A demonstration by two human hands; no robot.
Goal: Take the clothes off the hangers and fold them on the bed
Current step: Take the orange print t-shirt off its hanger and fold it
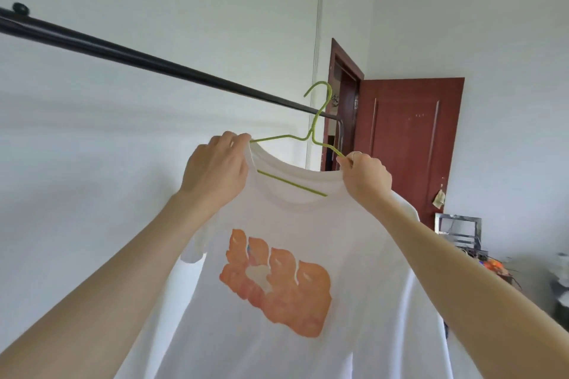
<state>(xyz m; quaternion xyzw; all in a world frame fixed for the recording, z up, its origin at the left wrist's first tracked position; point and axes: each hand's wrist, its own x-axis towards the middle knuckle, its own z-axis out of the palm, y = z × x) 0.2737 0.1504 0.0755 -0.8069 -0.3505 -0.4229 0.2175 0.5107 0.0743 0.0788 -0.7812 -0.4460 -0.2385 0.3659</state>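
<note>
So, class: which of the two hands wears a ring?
The right hand: a pale ring shows on a finger pinching the green hanger. The left hand shows none.

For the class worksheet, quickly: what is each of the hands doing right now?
Left hand: closed, gripping the collar of the white T-shirt at the green hanger.
Right hand: closed, pinching the hanger's other arm at the collar.

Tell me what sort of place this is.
Probably a room in a home, perhaps a bedroom or laundry corner: a black clothes rail along a white wall, a white T-shirt on a green hanger, and an open red-brown door.
</note>
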